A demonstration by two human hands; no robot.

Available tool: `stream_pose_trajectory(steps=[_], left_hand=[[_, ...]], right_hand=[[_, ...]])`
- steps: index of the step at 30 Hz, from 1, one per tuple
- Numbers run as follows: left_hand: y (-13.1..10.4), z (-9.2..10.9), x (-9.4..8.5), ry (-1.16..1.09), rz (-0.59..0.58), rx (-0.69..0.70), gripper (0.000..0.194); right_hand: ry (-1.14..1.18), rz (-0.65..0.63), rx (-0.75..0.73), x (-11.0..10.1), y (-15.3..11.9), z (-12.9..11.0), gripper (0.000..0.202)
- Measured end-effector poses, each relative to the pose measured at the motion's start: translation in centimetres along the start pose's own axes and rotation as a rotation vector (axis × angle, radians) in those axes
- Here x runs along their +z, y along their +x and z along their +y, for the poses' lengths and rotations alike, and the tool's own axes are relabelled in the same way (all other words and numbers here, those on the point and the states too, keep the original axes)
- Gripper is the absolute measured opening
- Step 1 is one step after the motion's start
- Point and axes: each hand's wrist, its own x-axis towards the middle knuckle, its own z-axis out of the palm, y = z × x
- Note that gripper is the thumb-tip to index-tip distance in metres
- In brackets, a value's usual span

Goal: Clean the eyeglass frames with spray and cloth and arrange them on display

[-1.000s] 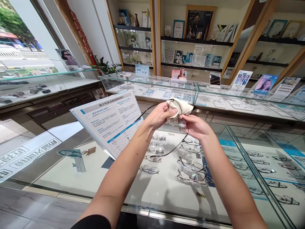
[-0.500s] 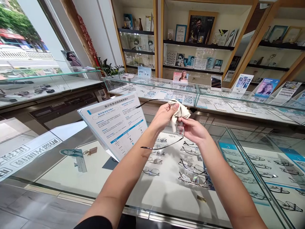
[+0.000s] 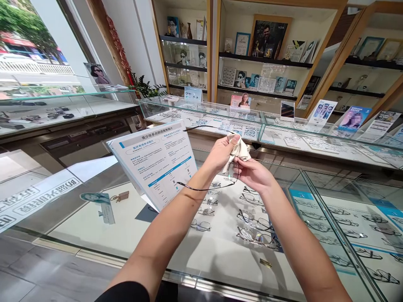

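Observation:
A pair of thin dark-framed eyeglasses [image 3: 233, 171] is held up over the glass counter, both temples unfolded and pointing left. My left hand [image 3: 222, 152] is closed on a cream cleaning cloth [image 3: 241, 150], thumb on top, with the cloth folded over the far lens. My right hand [image 3: 255, 173] pinches the frame near its middle, just under the cloth. The near lens shows below the fingers, and the near temple passes across my left forearm. The covered lens is hidden.
Below is a glass display counter [image 3: 217, 268] with rows of eyeglasses [image 3: 256, 237] inside. A printed sign [image 3: 157, 163] leans to the left of my hands. A keychain [image 3: 121, 196] and a small gold tag [image 3: 265, 263] also show. More showcases [image 3: 201, 110] stand behind.
The eyeglasses have tilted, the near temple shifting left and down slightly and the near lens turning more edge-on. The cloth has shifted a little in my fingers. Both hands keep their grip.

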Motion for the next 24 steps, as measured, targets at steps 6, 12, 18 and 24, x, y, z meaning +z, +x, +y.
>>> stream_pose_trajectory(steps=[6,12,18,24], left_hand=[[0.6,1.4,-1.8,-0.133,-0.082,-0.024,0.057],[0.7,2.9,-5.2,-0.003,-0.112,-0.147,0.056],[0.3,4.1,-6.4,0.167,-0.179,-0.239,0.053],[-1.0,5.0,-5.9,0.271,-0.394,-0.413,0.057]], right_hand=[[-0.117,0.032,-0.077,-0.3,-0.7,-1.5,0.034],[-0.583,0.142,-0.386,-0.9,-3.3,-4.6,0.038],[-1.425,0.139,-0.754,0.9,-8.6,-7.9,0.027],[-1.992,0.081,-0.804,3.8,-9.7,-6.2,0.026]])
